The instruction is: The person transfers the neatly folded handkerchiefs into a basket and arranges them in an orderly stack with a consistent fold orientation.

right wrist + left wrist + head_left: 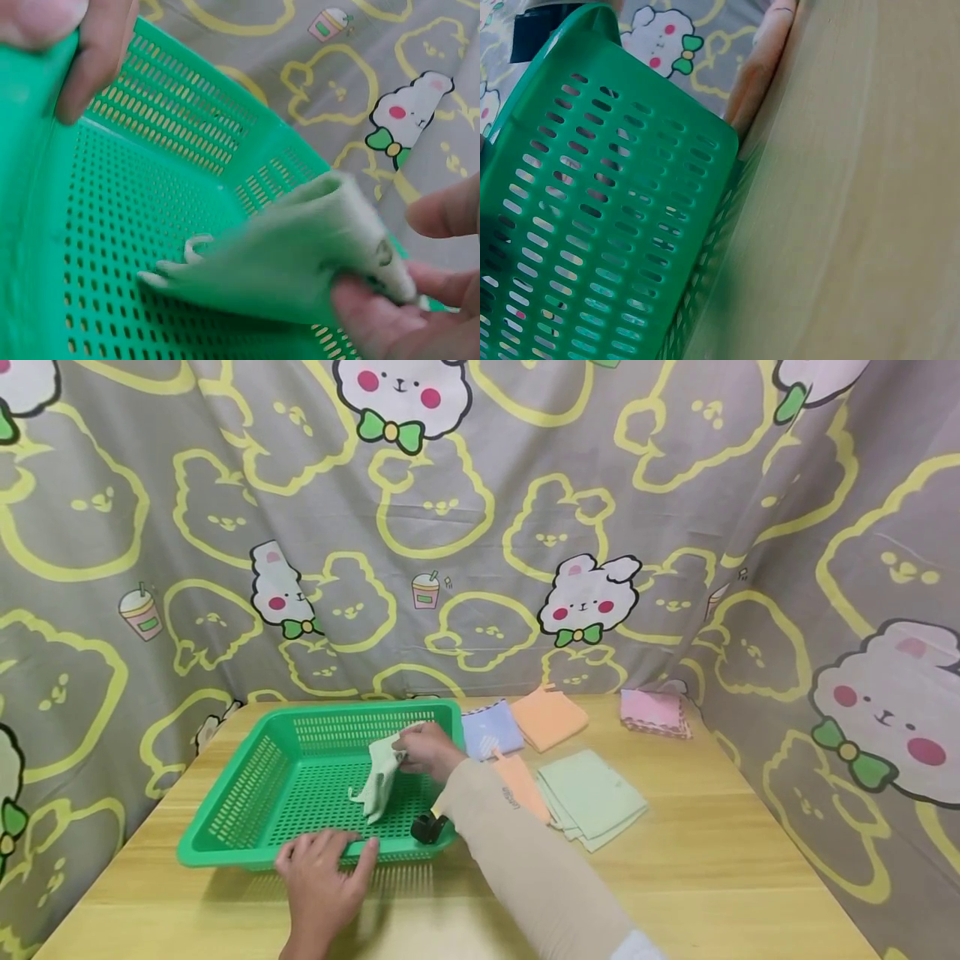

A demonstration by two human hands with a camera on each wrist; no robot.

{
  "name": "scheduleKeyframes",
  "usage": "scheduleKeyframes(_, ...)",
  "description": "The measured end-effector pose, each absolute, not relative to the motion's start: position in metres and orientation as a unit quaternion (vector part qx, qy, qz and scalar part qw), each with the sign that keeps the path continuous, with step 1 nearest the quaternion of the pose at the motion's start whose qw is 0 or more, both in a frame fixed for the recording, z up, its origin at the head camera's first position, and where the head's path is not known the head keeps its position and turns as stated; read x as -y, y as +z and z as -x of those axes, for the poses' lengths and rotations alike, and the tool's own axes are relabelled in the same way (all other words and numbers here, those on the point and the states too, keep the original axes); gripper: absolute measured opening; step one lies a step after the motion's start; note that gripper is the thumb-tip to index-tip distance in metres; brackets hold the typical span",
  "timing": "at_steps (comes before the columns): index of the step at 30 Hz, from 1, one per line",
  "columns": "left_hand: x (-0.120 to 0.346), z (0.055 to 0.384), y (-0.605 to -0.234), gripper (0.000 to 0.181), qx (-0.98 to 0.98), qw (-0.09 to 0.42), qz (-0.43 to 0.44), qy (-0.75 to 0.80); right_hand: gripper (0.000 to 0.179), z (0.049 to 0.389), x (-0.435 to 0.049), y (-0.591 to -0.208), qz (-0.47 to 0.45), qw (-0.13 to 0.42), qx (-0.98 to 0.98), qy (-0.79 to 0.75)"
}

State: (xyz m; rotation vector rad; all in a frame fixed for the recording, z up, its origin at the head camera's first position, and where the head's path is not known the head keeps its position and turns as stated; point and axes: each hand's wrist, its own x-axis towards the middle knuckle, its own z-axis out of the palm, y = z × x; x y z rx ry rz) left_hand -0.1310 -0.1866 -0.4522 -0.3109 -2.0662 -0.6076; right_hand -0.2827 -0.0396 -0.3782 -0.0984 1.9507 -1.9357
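A green plastic basket with slotted walls sits on the left of the table, its mesh floor showing. Over its near rim curl the fingers of my left hand, the thumb lying on the outer side. Inside the basket, toward its right end, my right hand pinches a folded pale green cloth. That cloth hangs tilted between thumb and fingers, with a small loop at its lower end. In the left wrist view the slotted basket wall fills the left side; the left hand is mostly out of frame.
Right of the basket lie a blue folded cloth, an orange cloth, another orange cloth partly behind my right arm, and stacked pale green cloths. A pink cloth stack lies at the back right. A patterned curtain surrounds the table.
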Motion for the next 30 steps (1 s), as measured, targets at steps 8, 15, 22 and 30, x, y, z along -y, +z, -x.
scheduleKeyframes(8, 0.1879, 0.1309, -0.4526, 0.033, 0.849, 0.453, 0.116, -0.247, 0.054, 0.2776, 0.0387, -0.3789, 0.003, 0.239, -0.703, -0.67)
scheduleKeyframes(15, 0.1882, 0.1308, -0.4538, 0.029, 0.85, 0.452, 0.116, -0.246, 0.072, 0.2763, 0.0402, -0.3832, -0.006, 0.249, -0.72, -0.648)
scheduleKeyframes(22, 0.1879, 0.1308, -0.4544, 0.03, 0.853, 0.446, 0.115, -0.244, 0.061, 0.2781, 0.04, -0.3856, -0.008, 0.269, -0.71, -0.651)
scheduleKeyframes(30, 0.1876, 0.1296, -0.4531, 0.03, 0.854, 0.445, 0.114, -0.244, 0.045, 0.2784, 0.0374, -0.3833, -0.01, 0.316, -0.655, -0.687)
